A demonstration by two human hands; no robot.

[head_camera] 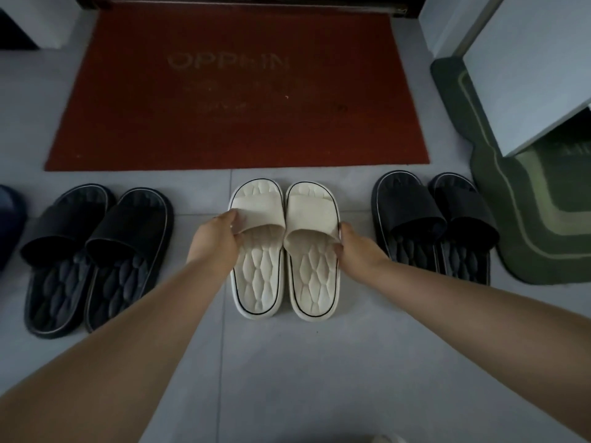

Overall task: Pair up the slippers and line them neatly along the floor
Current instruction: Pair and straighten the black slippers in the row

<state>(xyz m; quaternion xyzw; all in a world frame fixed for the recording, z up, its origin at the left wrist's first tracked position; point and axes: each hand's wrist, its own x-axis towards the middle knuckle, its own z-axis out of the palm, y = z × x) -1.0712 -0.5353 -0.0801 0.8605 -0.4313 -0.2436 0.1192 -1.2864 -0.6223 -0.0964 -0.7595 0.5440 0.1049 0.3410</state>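
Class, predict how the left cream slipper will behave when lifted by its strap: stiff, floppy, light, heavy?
Probably light: the left cream slipper looks like thick moulded foam. The left hand pinches its strap, which likely flexes slightly. Its flat sole should not roll.

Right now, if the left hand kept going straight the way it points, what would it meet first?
The left hand grips the strap of the left cream foam slipper; going on, it would probably push that into the right cream foam slipper close beside it.

A dim grey tiled floor (287,378) holds 1 red doormat (236,91) ahead and 1 green mat (537,238) by a white cabinet (527,75).
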